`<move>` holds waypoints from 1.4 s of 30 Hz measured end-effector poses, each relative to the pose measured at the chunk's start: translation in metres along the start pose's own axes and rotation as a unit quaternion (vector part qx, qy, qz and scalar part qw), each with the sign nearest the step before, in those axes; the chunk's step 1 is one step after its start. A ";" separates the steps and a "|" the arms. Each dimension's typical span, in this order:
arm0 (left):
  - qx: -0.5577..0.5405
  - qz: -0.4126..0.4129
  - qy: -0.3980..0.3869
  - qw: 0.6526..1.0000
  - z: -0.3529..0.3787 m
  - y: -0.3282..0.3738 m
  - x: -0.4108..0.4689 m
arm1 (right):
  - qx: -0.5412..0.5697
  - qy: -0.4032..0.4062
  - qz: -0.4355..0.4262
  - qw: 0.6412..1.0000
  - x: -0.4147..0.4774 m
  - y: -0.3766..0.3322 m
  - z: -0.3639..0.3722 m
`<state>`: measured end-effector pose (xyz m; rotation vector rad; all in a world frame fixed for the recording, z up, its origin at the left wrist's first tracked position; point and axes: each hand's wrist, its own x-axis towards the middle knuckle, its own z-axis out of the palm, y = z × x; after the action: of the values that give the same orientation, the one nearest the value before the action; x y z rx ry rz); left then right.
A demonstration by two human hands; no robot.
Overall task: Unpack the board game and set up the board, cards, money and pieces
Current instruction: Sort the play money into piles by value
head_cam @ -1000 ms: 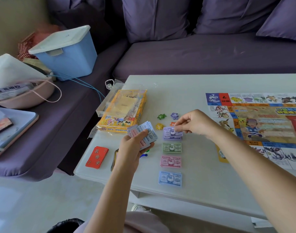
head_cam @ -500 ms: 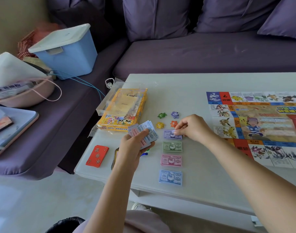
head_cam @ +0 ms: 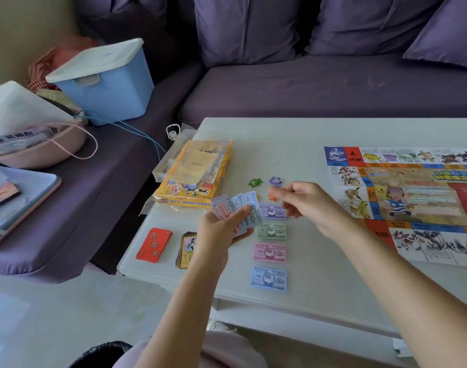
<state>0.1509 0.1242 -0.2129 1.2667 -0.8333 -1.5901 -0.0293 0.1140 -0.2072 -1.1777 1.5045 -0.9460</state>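
My left hand (head_cam: 221,229) grips a fanned stack of play money (head_cam: 237,208) above the white table (head_cam: 293,144). My right hand (head_cam: 304,203) hovers just right of it, fingers loosely curled and holding nothing, above the purple money pile (head_cam: 272,211). Below that pile lie green (head_cam: 271,231), pink (head_cam: 269,252) and blue (head_cam: 268,278) piles in a column. Star pieces, green (head_cam: 255,182) and purple (head_cam: 275,181), sit behind my hands; an orange one is partly hidden. The board (head_cam: 402,203) lies unfolded at right. A red card deck (head_cam: 154,244) and a yellow card deck (head_cam: 186,249) lie at left.
The yellow game box (head_cam: 195,179) with clear wrapping stands at the table's left rear. A purple sofa (head_cam: 320,88) runs behind and to the left, carrying a blue bin (head_cam: 107,83), a pink basket (head_cam: 41,150) and a tray (head_cam: 22,203).
My right hand put a purple note on the top pile, let go and lifted away toward the fanned stack. My left hand stays put with its money.
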 end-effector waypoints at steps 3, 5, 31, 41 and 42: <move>-0.001 0.000 -0.027 1.000 0.010 -0.006 -0.005 | 0.033 -0.038 -0.021 0.999 -0.021 0.000 0.016; -0.010 -0.009 -0.047 0.999 0.013 -0.008 -0.008 | 0.051 0.021 -0.028 0.998 -0.025 0.006 0.023; -0.006 0.002 -0.096 0.995 0.009 -0.007 -0.011 | 0.242 0.047 0.025 0.969 -0.046 0.011 0.017; 0.061 -0.022 -0.072 0.995 0.001 -0.003 -0.007 | -0.027 0.025 -0.045 0.998 -0.048 0.008 -0.017; 0.075 -0.022 -0.076 0.994 0.000 -0.003 -0.007 | -0.070 0.015 -0.058 0.996 -0.047 0.003 -0.022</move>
<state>0.1502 0.1316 -0.2130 1.2885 -1.0427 -1.7005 -0.0482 0.1612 -0.1948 -1.3693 1.5615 -0.9508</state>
